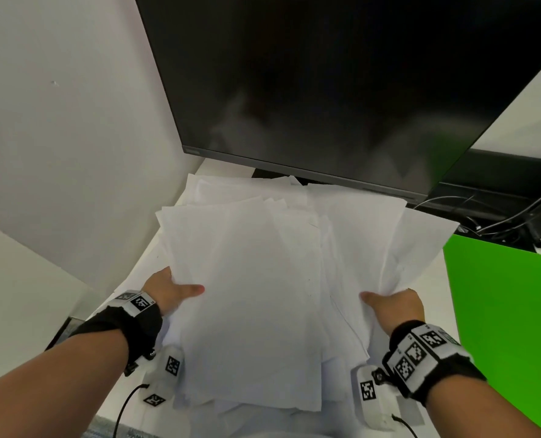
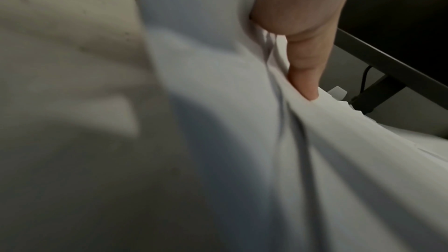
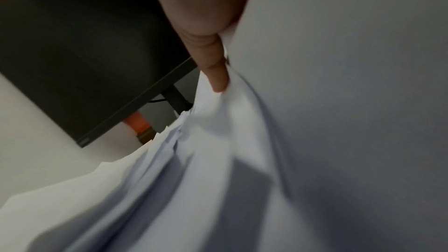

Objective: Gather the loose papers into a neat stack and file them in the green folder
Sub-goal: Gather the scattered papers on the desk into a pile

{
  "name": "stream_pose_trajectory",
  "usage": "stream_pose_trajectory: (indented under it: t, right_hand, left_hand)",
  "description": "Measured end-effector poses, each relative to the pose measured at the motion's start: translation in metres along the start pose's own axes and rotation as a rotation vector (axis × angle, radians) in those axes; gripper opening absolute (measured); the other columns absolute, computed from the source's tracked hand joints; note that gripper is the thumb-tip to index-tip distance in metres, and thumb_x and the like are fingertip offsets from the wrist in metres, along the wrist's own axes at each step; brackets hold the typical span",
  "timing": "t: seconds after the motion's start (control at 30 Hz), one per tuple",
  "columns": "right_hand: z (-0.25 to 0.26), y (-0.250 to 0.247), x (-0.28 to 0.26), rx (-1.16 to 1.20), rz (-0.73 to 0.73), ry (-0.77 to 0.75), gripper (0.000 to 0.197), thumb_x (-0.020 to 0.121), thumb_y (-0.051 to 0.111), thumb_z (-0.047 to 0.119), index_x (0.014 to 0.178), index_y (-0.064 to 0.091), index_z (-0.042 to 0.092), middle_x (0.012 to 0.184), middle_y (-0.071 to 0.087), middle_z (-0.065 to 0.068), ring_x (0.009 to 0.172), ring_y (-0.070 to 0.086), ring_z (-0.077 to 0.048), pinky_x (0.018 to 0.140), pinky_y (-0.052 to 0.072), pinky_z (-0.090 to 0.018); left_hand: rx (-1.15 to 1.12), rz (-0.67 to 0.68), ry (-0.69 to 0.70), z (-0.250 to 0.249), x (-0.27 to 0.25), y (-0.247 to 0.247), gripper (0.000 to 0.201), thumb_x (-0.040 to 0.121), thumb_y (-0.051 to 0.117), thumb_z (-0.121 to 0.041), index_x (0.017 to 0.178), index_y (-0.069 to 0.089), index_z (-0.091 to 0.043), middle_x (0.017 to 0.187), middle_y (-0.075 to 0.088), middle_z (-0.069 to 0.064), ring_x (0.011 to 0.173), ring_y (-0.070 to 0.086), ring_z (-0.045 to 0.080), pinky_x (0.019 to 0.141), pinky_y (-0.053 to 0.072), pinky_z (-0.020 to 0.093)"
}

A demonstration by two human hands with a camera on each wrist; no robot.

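Note:
A loose, uneven bundle of white papers [image 1: 263,279] is held over the white desk in front of the monitor. My left hand [image 1: 171,292] grips its left side, thumb on top and fingers hidden beneath. My right hand [image 1: 389,303] grips the right side the same way. In the left wrist view the thumb [image 2: 303,76] presses into the sheets [image 2: 218,122]. The right wrist view shows the thumb [image 3: 218,76] on the fanned paper edges [image 3: 194,150]. The green folder [image 1: 503,311] lies flat on the desk to the right of my right hand.
A large dark monitor [image 1: 342,90] stands just behind the papers, with its stand and black cables [image 1: 500,216] at the back right. A white wall [image 1: 73,121] closes the left side. The desk's front edge [image 1: 111,425] is near my forearms.

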State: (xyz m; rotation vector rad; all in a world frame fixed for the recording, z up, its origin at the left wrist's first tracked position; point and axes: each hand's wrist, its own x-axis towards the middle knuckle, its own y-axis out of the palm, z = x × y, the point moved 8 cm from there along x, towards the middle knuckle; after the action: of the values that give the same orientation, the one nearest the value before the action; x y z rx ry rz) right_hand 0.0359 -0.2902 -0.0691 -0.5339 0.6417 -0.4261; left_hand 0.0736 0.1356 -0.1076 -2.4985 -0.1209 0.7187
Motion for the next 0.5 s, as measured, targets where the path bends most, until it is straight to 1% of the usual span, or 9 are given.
stream_pose_trajectory:
  t: [0.07, 0.1, 0.17, 0.23, 0.3, 0.37, 0.4, 0.43, 0.5]
  right_hand:
    - [-0.001, -0.002, -0.004, -0.025, -0.013, -0.029, 0.044, 0.077, 0.073, 0.017, 0.105, 0.057, -0.013, 0.109, 0.064, -0.027, 0.094, 0.060, -0.035, 0.073, 0.040, -0.029]
    - [-0.001, -0.004, -0.007, -0.022, -0.019, -0.049, 0.042, 0.078, 0.073, 0.017, 0.105, 0.057, -0.012, 0.108, 0.064, -0.026, 0.094, 0.060, -0.035, 0.073, 0.041, -0.029]
    - [0.000, -0.007, -0.020, 0.001, -0.012, -0.093, 0.036, 0.079, 0.071, 0.015, 0.101, 0.058, -0.009, 0.102, 0.065, -0.023, 0.086, 0.057, -0.028, 0.075, 0.040, -0.027]
    - [0.003, -0.012, -0.034, 0.044, -0.011, -0.165, 0.029, 0.080, 0.071, 0.014, 0.097, 0.061, -0.008, 0.093, 0.066, -0.017, 0.080, 0.055, -0.023, 0.075, 0.039, -0.024]
    - [0.015, -0.022, -0.051, 0.114, -0.032, -0.248, 0.024, 0.080, 0.071, 0.013, 0.093, 0.064, -0.006, 0.081, 0.064, -0.007, 0.081, 0.059, -0.023, 0.076, 0.039, -0.022]
    - [0.035, -0.038, -0.064, 0.149, -0.078, -0.322, 0.021, 0.080, 0.070, 0.011, 0.093, 0.066, -0.005, 0.081, 0.063, -0.002, 0.083, 0.059, -0.018, 0.075, 0.039, -0.020]
    - [0.049, -0.049, -0.069, 0.128, -0.122, -0.368, 0.022, 0.080, 0.070, 0.011, 0.094, 0.067, -0.006, 0.086, 0.066, -0.005, 0.085, 0.059, -0.017, 0.075, 0.040, -0.020]
    - [0.063, -0.061, -0.071, 0.099, -0.170, -0.429, 0.024, 0.080, 0.070, 0.012, 0.094, 0.068, -0.007, 0.092, 0.069, -0.011, 0.088, 0.062, -0.019, 0.076, 0.042, -0.023]
    - [0.096, -0.086, -0.076, 0.067, -0.258, -0.554, 0.026, 0.079, 0.070, 0.012, 0.096, 0.069, -0.008, 0.100, 0.070, -0.024, 0.097, 0.066, -0.029, 0.082, 0.046, -0.032]
  left_hand:
    - [0.001, 0.001, -0.006, 0.003, -0.007, -0.001, 0.082, 0.040, 0.079, -0.044, 0.114, 0.063, -0.012, 0.112, 0.069, 0.010, 0.105, 0.063, 0.030, 0.102, 0.043, 0.046]
    - [-0.010, 0.006, -0.004, 0.004, -0.009, -0.001, 0.082, 0.039, 0.079, -0.045, 0.113, 0.064, -0.014, 0.111, 0.070, 0.009, 0.105, 0.063, 0.030, 0.102, 0.043, 0.047]
    - [-0.037, 0.014, -0.025, 0.013, -0.012, -0.001, 0.085, 0.032, 0.079, -0.048, 0.110, 0.065, -0.017, 0.109, 0.071, 0.008, 0.103, 0.065, 0.029, 0.101, 0.045, 0.047]
    - [-0.059, 0.011, -0.042, 0.026, -0.008, -0.001, 0.087, 0.029, 0.081, -0.051, 0.108, 0.066, -0.019, 0.108, 0.072, 0.007, 0.102, 0.066, 0.029, 0.100, 0.046, 0.048]
    - [-0.060, -0.005, -0.041, 0.031, -0.006, -0.002, 0.091, 0.028, 0.082, -0.053, 0.110, 0.065, -0.018, 0.108, 0.071, 0.007, 0.102, 0.066, 0.029, 0.100, 0.046, 0.047]
    - [-0.037, -0.015, -0.044, 0.026, -0.010, -0.002, 0.093, 0.029, 0.081, -0.051, 0.113, 0.063, -0.014, 0.111, 0.070, 0.008, 0.104, 0.065, 0.029, 0.100, 0.046, 0.045]
    - [-0.033, -0.015, -0.048, 0.021, -0.014, -0.002, 0.090, 0.033, 0.082, -0.047, 0.114, 0.062, -0.012, 0.111, 0.069, 0.009, 0.104, 0.064, 0.029, 0.100, 0.046, 0.043]
    - [-0.028, -0.019, -0.054, 0.016, -0.017, -0.002, 0.083, 0.041, 0.085, -0.041, 0.115, 0.062, -0.010, 0.113, 0.069, 0.011, 0.105, 0.063, 0.029, 0.099, 0.046, 0.041]
    - [-0.018, -0.023, -0.064, 0.013, -0.020, -0.002, 0.066, 0.057, 0.086, -0.026, 0.115, 0.061, -0.006, 0.115, 0.067, 0.013, 0.107, 0.061, 0.031, 0.097, 0.045, 0.038]
